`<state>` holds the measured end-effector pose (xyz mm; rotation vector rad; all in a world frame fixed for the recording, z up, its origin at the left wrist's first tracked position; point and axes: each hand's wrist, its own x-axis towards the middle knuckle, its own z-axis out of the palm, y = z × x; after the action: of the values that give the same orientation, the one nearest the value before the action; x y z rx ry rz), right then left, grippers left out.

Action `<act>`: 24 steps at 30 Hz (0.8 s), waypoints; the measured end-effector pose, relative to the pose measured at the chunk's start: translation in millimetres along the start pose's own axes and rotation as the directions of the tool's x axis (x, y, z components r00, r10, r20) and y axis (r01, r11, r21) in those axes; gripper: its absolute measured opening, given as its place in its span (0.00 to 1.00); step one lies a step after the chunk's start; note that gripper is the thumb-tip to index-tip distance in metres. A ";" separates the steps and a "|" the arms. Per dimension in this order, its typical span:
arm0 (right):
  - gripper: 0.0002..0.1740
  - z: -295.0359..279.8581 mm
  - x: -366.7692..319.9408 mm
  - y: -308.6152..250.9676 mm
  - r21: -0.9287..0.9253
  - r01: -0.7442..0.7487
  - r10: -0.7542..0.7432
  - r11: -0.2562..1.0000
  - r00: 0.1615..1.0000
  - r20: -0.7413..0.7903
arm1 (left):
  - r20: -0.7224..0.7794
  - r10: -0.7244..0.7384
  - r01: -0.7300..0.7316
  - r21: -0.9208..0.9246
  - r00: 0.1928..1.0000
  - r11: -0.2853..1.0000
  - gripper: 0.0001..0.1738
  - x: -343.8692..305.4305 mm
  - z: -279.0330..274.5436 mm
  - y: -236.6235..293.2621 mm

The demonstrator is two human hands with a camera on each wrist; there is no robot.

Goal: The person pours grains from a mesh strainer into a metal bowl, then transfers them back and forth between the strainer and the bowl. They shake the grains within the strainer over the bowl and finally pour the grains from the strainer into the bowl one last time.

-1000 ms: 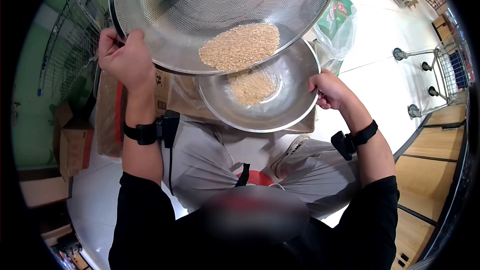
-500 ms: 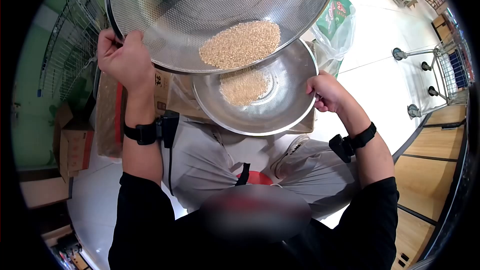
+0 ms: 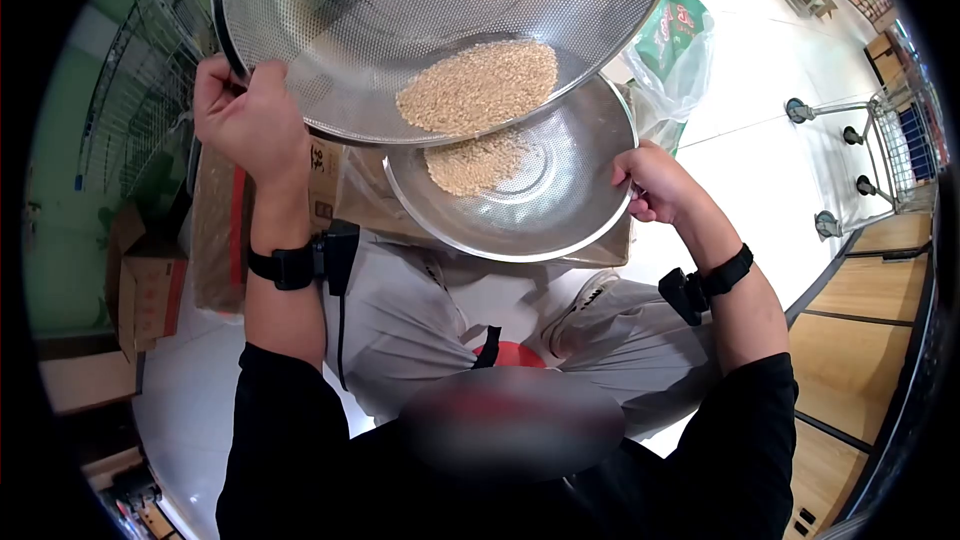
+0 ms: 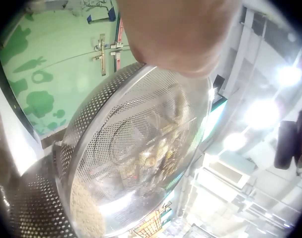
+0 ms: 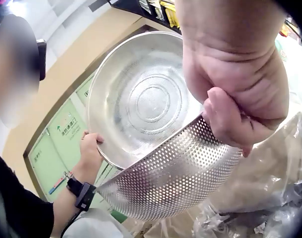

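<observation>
A large round colander of perforated stainless steel (image 3: 420,0) is held high and tilted, its rim dipping toward the person. The grip of the left hand (image 3: 245,120) is closed round its left rim, fingers curled over the rolled edge. A heap of pale tan, fine-grained cereal (image 3: 480,85) is gathered against the low side of its curved wall.

Just beneath it, partly overlapped, a smaller round steel basin (image 3: 570,190) is held. The right wrist view shows its outer wall to be dotted with fine holes (image 5: 176,183); its base is marked with concentric rings. The grip of the right hand (image 3: 655,180) is closed on its right rim, with thumb and fingers pinching the edge. A second patch of the same grain (image 3: 470,162) lies in the basin, under the colander's low edge. The two rims are very close there; whether they touch cannot be told.

Both vessels are held in the air above the person's grey-trousered knees. Behind the basin a crinkled green-printed plastic bag (image 3: 680,35) stands on the glossy white tiled floor (image 3: 760,140), where open room lies to the right as far as a wheeled wire trolley (image 3: 890,140). To the left, brown cardboard boxes (image 3: 150,290) are crowded near the left forearm.
</observation>
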<state>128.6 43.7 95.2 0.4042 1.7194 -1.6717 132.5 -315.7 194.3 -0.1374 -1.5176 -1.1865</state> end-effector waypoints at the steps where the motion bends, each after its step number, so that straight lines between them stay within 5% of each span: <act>1: 0.05 1.0 -0.2 0.1 -0.002 -0.001 0.001 1.000 1.000 0.000 | 0.000 -0.014 0.014 -0.003 1.000 1.000 0.12 -1.0 -0.2 2.9; 24: 0.03 0.9 2.6 0.9 -0.012 0.008 -0.008 1.000 0.999 -0.032 | -0.006 -0.039 0.039 -0.068 0.999 0.997 0.14 0.4 5.6 10.2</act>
<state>127.6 42.3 92.9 0.4212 1.7557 -1.6685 135.2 -307.0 201.5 -0.1489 -1.4798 -1.2687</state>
